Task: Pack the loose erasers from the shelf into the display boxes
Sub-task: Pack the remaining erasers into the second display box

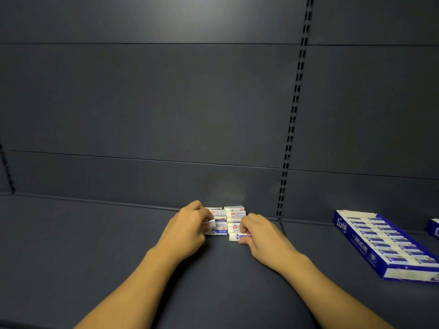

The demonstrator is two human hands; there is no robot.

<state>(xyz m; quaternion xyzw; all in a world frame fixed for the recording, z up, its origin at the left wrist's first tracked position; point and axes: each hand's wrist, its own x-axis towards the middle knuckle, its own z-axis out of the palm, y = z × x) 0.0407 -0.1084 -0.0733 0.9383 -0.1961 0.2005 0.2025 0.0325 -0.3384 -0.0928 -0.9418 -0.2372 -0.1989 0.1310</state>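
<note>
Several loose white erasers with blue sleeves (225,216) lie in two short rows near the back of the dark shelf (95,245). My left hand (187,230) curls over the left row and pinches one eraser (210,223) at its fingertips. My right hand (260,233) grips the nearest eraser of the right row (235,236) between thumb and fingers. A blue display box (356,248), filled with a row of erasers, lies on the shelf far to the right, apart from both hands.
The corner of a second blue box (433,227) shows at the right edge. A slotted upright (294,110) runs down the grey back panel just right of the erasers. Bare shelf surface stretches to the left and in front of my hands.
</note>
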